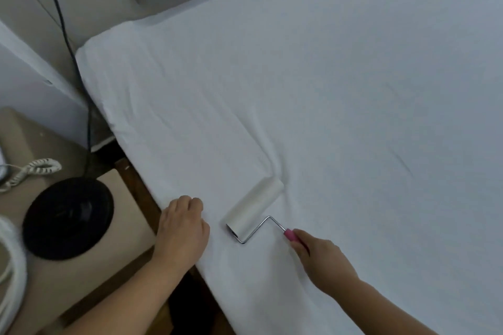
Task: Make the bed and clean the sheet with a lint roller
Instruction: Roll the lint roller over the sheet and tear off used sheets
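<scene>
At lower centre of the frame, one lint roller (254, 209) lies on the single white sheet (326, 76), its pink handle gripped by the right hand (324, 261). Just left of it, the left hand (182, 228) rests on the sheet's edge, fingers curled. At lower left, one bench (128, 228) carries one black disc (68, 219).

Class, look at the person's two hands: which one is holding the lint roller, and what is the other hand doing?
The right hand grips the lint roller by its pink handle; the left hand holds no tool and rests on the white sheet near the bed's edge.
</scene>
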Available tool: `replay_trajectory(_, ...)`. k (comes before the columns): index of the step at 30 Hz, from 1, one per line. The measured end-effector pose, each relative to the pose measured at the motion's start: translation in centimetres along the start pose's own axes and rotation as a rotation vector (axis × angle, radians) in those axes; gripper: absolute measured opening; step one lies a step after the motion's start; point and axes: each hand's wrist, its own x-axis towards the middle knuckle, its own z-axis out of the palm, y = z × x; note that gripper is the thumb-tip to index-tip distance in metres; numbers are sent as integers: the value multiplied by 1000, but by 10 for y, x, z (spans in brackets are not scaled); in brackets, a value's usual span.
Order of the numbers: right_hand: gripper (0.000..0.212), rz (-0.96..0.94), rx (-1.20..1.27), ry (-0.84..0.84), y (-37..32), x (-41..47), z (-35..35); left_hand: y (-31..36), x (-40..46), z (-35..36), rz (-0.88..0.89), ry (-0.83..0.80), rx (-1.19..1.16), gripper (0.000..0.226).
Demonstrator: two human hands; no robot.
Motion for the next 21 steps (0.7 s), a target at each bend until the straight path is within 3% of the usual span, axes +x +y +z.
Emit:
replay_trajectory(6,39,72,-3,17,80,-66,0,53,-20,23,149,-24,-19,35)
replay_trajectory(10,53,105,78,36,121,-106,-3,77,-25,38,190,-128,37,46)
replay_trajectory(14,42,275,187,172,163,-137,-29,98,-21,43,194,-216,94,54)
replay_trajectory(17,43,328,109,187,188,-139,-54,111,-3,45,256,-241,139,58)
replay_trajectory(21,41,331,16,96,196,-105,-77,116,51,49,265,-157,220,62)
